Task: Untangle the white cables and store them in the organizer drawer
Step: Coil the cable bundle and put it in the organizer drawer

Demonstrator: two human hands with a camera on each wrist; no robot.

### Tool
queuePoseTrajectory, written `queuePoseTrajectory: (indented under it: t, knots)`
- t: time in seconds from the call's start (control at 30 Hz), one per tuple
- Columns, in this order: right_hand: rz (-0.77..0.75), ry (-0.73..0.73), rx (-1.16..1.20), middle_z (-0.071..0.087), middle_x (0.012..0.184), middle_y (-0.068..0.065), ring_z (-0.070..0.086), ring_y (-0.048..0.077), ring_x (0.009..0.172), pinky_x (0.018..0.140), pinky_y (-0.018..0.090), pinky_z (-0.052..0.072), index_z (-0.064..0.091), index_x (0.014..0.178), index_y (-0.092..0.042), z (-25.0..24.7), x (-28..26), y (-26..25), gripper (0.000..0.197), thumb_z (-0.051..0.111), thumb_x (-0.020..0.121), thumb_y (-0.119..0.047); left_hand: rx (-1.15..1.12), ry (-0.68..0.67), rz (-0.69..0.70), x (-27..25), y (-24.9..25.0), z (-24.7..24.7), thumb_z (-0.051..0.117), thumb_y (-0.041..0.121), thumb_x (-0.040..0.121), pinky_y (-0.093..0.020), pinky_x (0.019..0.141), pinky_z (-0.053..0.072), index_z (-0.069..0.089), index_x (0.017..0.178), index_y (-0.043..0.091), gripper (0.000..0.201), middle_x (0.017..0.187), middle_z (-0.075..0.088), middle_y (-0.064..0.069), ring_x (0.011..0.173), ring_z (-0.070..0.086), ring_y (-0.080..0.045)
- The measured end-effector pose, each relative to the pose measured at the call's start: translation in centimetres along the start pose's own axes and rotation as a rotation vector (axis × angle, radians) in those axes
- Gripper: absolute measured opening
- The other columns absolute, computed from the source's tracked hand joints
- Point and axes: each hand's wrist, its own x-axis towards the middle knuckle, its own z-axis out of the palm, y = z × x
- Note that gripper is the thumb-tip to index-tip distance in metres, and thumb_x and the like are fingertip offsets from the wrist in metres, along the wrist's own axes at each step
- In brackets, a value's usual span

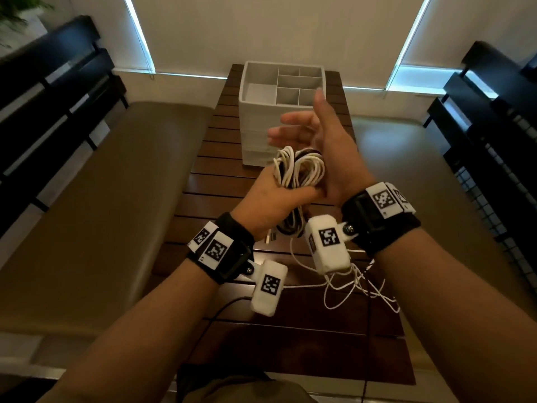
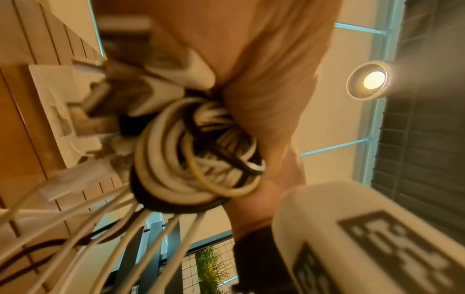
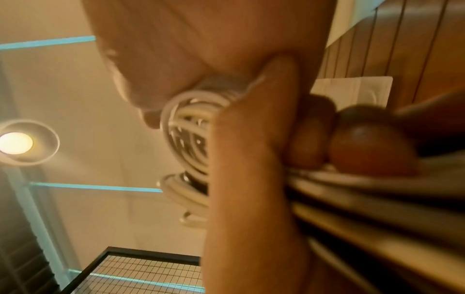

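A bundle of looped white and black cables (image 1: 299,170) is gripped by my left hand (image 1: 273,199) above the wooden table; the left wrist view shows the coils (image 2: 191,159) close up. My right hand (image 1: 313,141) stands beside the bundle with straight, spread fingers, its palm against the loops. A thin white cable (image 1: 351,286) trails loose from the bundle over the table near my right wrist. The white organizer (image 1: 255,117) stands just behind the hands, its top compartments bare and its drawers shut.
The dark slatted table (image 1: 290,344) runs away from me, with tan benches (image 1: 101,213) on both sides. Dark chair backs (image 1: 52,97) flank the benches. A black cord (image 1: 220,309) hangs from my left wrist camera.
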Motion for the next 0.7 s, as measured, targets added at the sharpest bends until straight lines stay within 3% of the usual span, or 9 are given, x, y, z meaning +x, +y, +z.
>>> queuePoseTrajectory:
  t: [0.1, 0.17, 0.27, 0.33, 0.43, 0.53, 0.57, 0.67, 0.7]
  knots:
    - [0.048, -0.204, 0.000, 0.069, 0.110, 0.032, 0.067, 0.044, 0.103, 0.097, 0.052, 0.056, 0.066, 0.114, 0.003, 0.1, -0.2, -0.8, 0.075, 0.040, 0.102, -0.067, 0.009, 0.015, -0.023, 0.4, 0.3, 0.3, 0.072, -0.016, 0.084, -0.023, 0.072, 0.056, 0.069, 0.104, 0.010, 0.033, 0.090, 0.076, 0.004, 0.083, 0.071, -0.008]
    - [0.044, -0.242, -0.089, 0.070, 0.102, 0.031, 0.066, 0.045, 0.101, 0.097, 0.051, 0.055, 0.070, 0.106, 0.004, 0.1, -0.2, -1.2, 0.073, 0.043, 0.103, -0.064, 0.039, 0.029, -0.012, 0.8, 0.5, 0.4, 0.076, -0.014, 0.080, -0.026, 0.079, 0.058, 0.069, 0.112, 0.010, 0.040, 0.102, 0.077, -0.001, 0.095, 0.074, -0.014]
    - [-0.012, -0.196, -0.080, 0.071, 0.096, 0.029, 0.067, 0.047, 0.099, 0.096, 0.054, 0.055, 0.073, 0.100, 0.003, -0.2, -0.1, -1.6, 0.068, 0.047, 0.103, -0.060, 0.007, 0.091, 0.018, 1.2, 0.5, 1.1, 0.079, -0.012, 0.079, -0.033, 0.086, 0.060, 0.069, 0.115, 0.010, 0.043, 0.109, 0.076, -0.006, 0.104, 0.074, -0.020]
    - [-0.034, -0.170, -0.081, 0.072, 0.095, 0.028, 0.069, 0.044, 0.095, 0.088, 0.045, 0.058, 0.073, 0.101, 0.002, -0.4, -0.2, -2.2, 0.067, 0.047, 0.103, -0.060, -0.005, 0.107, 0.005, 1.6, 0.3, 1.5, 0.079, -0.009, 0.079, -0.038, 0.083, 0.061, 0.069, 0.114, 0.009, 0.040, 0.106, 0.076, -0.007, 0.099, 0.074, -0.023]
    - [-0.043, -0.139, -0.117, 0.072, 0.085, 0.024, 0.068, 0.035, 0.079, 0.079, 0.038, 0.057, 0.074, 0.101, 0.004, -0.5, -0.5, -2.7, 0.065, 0.050, 0.103, -0.057, 0.023, 0.055, -0.006, 2.0, 0.4, 1.7, 0.076, -0.011, 0.082, -0.037, 0.080, 0.059, 0.069, 0.113, 0.011, 0.038, 0.102, 0.075, -0.007, 0.095, 0.074, -0.020]
    - [-0.125, -0.033, -0.201, 0.065, 0.065, 0.017, 0.062, 0.034, 0.065, 0.073, 0.040, 0.058, 0.075, 0.090, 0.006, 0.1, -0.4, -2.8, 0.062, 0.054, 0.104, -0.051, 0.068, 0.010, -0.014, 2.3, 0.8, 1.7, 0.070, -0.015, 0.087, -0.042, 0.086, 0.059, 0.074, 0.102, 0.033, 0.050, 0.102, 0.075, -0.005, 0.095, 0.073, -0.017]
    - [-0.160, 0.022, -0.195, 0.060, 0.059, 0.016, 0.059, 0.032, 0.060, 0.068, 0.039, 0.058, 0.074, 0.085, 0.007, 0.4, -0.3, -2.6, 0.061, 0.056, 0.104, -0.048, 0.114, 0.032, -0.002, 2.7, 0.5, 1.6, 0.068, -0.015, 0.088, -0.039, 0.088, 0.058, 0.072, 0.101, 0.032, 0.049, 0.103, 0.074, -0.004, 0.096, 0.072, -0.013]
    - [-0.239, 0.226, -0.196, 0.049, 0.047, 0.009, 0.051, 0.026, 0.045, 0.052, 0.031, 0.050, 0.068, 0.067, 0.001, 1.2, 0.3, -1.9, 0.059, 0.061, 0.103, -0.045, 0.261, 0.059, 0.031, 3.2, 0.1, 2.4, 0.059, 0.004, 0.097, -0.025, 0.073, 0.053, 0.070, 0.106, 0.007, 0.015, 0.097, 0.071, -0.012, 0.084, 0.068, -0.015]
    - [-0.258, 0.282, -0.212, 0.047, 0.045, 0.008, 0.050, 0.025, 0.041, 0.049, 0.029, 0.048, 0.065, 0.061, -0.003, 1.4, 0.6, -1.6, 0.058, 0.062, 0.103, -0.044, 0.307, 0.101, 0.038, 3.5, -0.5, 2.4, 0.054, 0.005, 0.101, -0.020, 0.066, 0.050, 0.070, 0.112, -0.003, 0.021, 0.097, 0.071, -0.017, 0.076, 0.064, -0.014]
